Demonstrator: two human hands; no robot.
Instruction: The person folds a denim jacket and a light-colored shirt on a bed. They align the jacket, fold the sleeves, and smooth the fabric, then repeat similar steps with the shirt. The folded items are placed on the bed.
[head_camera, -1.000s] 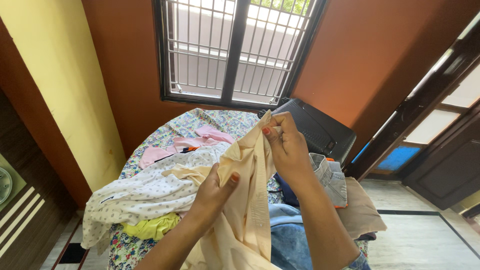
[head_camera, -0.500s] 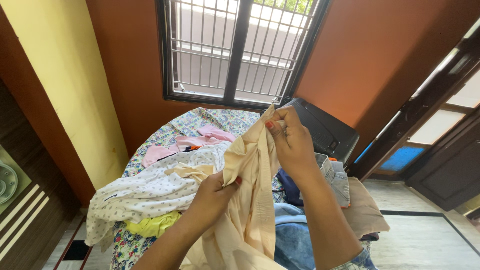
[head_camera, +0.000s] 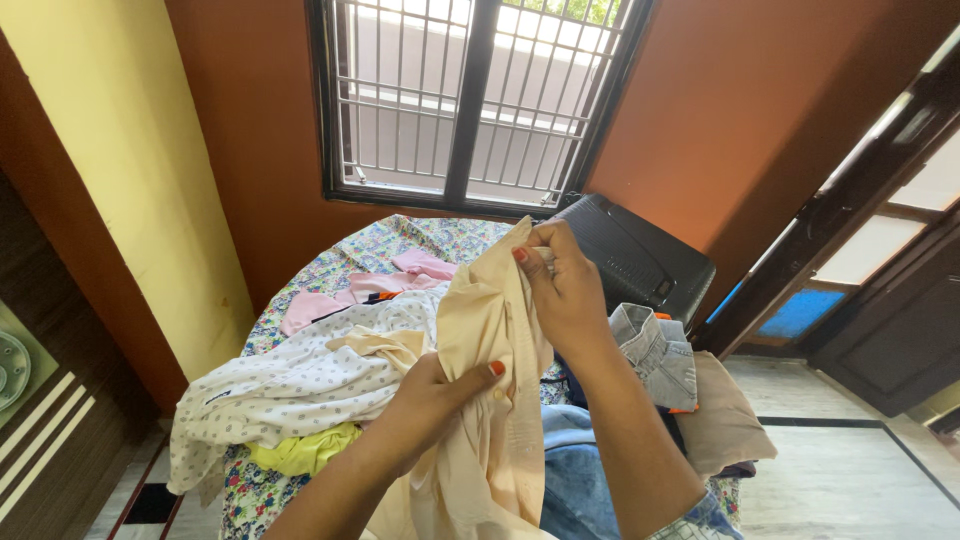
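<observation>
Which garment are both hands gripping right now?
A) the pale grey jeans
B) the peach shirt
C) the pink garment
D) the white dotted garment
B: the right hand pinches the top edge of the peach shirt and the left hand grips its fabric lower down, while the other clothes lie untouched on the bed.

Bed (head_camera: 300, 275): carries a heap of clothes. Dotted garment (head_camera: 300, 385) at left, overlying a small garment (head_camera: 300, 452) at the near edge; long-sleeved top (head_camera: 350, 290) behind it. Shirt (head_camera: 490, 400) at centre, raised between left hand (head_camera: 430, 400) below and right hand (head_camera: 560, 290) above. Folded jeans (head_camera: 655, 350) right; suitcase (head_camera: 630, 255) behind them, beneath the window (head_camera: 470, 100).
</observation>
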